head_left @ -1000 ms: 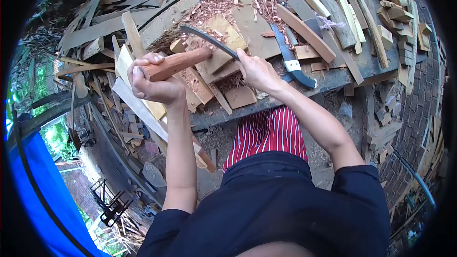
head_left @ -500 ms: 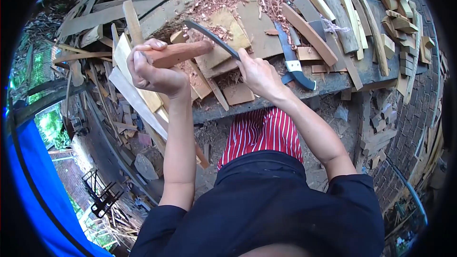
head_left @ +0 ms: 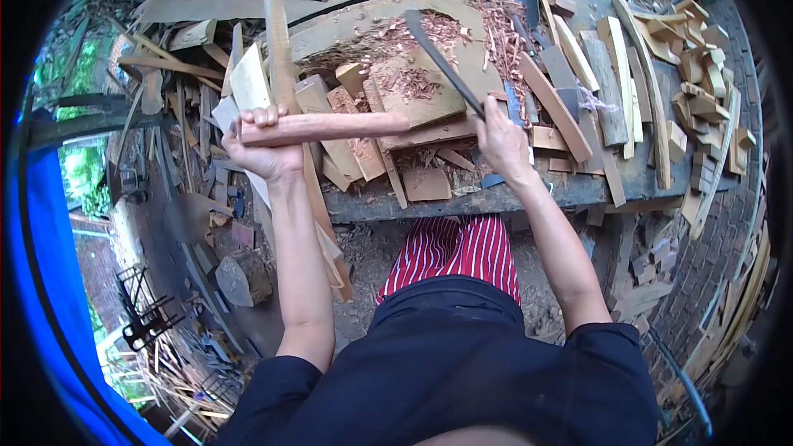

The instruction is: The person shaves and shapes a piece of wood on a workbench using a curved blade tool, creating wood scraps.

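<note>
My left hand (head_left: 268, 144) is closed round the left end of a reddish-brown wooden piece (head_left: 347, 125), which lies nearly level above the bench with its rounded end to the right. My right hand (head_left: 504, 144) is wrapped round the lower end of a long dark curved blade (head_left: 442, 62); its handle is hidden in my fingers. The blade slants up and to the left, apart from the wooden piece. Beneath them both, a thick wooden block (head_left: 417, 95) carries reddish shavings (head_left: 409, 81).
Wooden strips (head_left: 557, 107) lie across the right of the workbench (head_left: 372, 205), with stacked offcuts (head_left: 702, 116) farther right. Long boards (head_left: 281, 41) lean at the left. A log piece (head_left: 244, 278) sits on the ground, and a blue tarp (head_left: 49, 306) hangs at far left.
The wooden piece has turned from a slant to nearly level and its far end reaches farther right. My right hand and the blade have moved right. The view has shifted, and my right hand now covers the white-and-blue handle.
</note>
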Tool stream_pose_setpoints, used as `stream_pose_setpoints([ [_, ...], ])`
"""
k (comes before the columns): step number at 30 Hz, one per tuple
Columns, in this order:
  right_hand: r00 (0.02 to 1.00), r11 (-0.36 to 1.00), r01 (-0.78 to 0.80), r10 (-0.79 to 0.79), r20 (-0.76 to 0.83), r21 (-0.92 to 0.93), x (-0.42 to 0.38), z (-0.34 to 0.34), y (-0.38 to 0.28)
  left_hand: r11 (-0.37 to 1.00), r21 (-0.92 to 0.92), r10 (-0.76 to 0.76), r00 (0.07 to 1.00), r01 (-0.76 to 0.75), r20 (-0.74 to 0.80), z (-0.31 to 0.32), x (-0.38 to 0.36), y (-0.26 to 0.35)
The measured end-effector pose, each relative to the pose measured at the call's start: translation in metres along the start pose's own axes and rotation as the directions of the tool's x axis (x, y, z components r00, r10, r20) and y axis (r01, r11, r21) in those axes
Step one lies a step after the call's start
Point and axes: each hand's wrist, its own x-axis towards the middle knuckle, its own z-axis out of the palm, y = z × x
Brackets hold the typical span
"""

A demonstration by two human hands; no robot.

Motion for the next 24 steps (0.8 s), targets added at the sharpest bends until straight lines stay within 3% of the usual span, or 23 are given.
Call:
stream_pose_setpoints([
  [3, 0.990, 0.993, 0.114, -0.116, -0.079, -0.034, 0.006, 0.011, 0.036, 0.993, -0.106, -0.042, 0.996, 0.050, 0.080, -0.014, -0.016, 0.019],
  [5, 0.994, 0.997, 0.077, -0.077, -0.075, -0.003, 0.007, 0.009, 0.035, 0.943, -0.280, -0.141, 0.978, 0.179, 0.151, -0.016, -0.021, 0.021],
  [7, 0.972, 0.979, 0.170, -0.186, -0.146, -0.116, 0.006, -0.002, 0.022, 0.917, -0.340, -0.159, 0.972, 0.210, 0.172, -0.015, -0.026, 0.017],
  [9, 0.960, 0.959, 0.262, -0.247, -0.132, 0.111, 0.003, -0.020, -0.003, 0.837, -0.468, -0.224, 0.958, 0.284, 0.180, -0.013, -0.029, 0.007],
  [11, 0.959, 0.776, -0.017, -0.167, 0.231, 0.631, -0.006, -0.048, -0.044, 0.858, -0.442, -0.241, 0.965, 0.262, 0.104, -0.014, -0.030, -0.006],
  [13, 0.850, 0.430, -0.395, -0.164, 0.501, 0.812, -0.023, -0.089, -0.093, 0.902, -0.361, -0.298, 0.947, 0.238, -0.119, -0.017, -0.030, -0.025],
  [14, 0.884, 0.489, -0.260, -0.227, 0.409, 0.833, -0.026, -0.083, -0.091, 0.916, -0.293, -0.352, 0.897, 0.272, -0.267, -0.011, -0.031, -0.037],
  [15, 0.946, 0.634, -0.049, -0.219, 0.240, 0.772, -0.026, -0.088, -0.093, 0.921, -0.231, -0.384, 0.826, 0.313, -0.413, -0.004, -0.032, -0.049],
  [17, 0.958, 0.534, -0.180, -0.095, 0.270, 0.826, -0.020, -0.096, -0.089, 0.857, -0.382, -0.500, 0.737, 0.346, -0.455, -0.006, -0.031, -0.071],
  [20, 0.989, 0.542, -0.102, -0.032, 0.142, 0.834, -0.009, -0.115, -0.083, 0.840, -0.371, -0.537, 0.705, 0.396, -0.463, 0.005, -0.035, -0.097],
  [22, 0.998, 0.640, -0.021, -0.038, 0.059, 0.768, 0.001, -0.127, -0.082, 0.834, -0.017, -0.485, 0.718, 0.552, -0.499, 0.014, -0.043, -0.104],
  [23, 0.997, 0.648, -0.010, -0.056, 0.061, 0.762, 0.008, -0.128, -0.083, 0.842, -0.030, -0.480, 0.722, 0.539, -0.498, 0.016, -0.049, -0.106],
  [24, 0.998, 0.777, 0.040, -0.059, 0.009, 0.628, 0.016, -0.125, -0.083, 0.805, 0.416, -0.292, 0.893, 0.423, -0.341, 0.021, -0.057, -0.105],
])
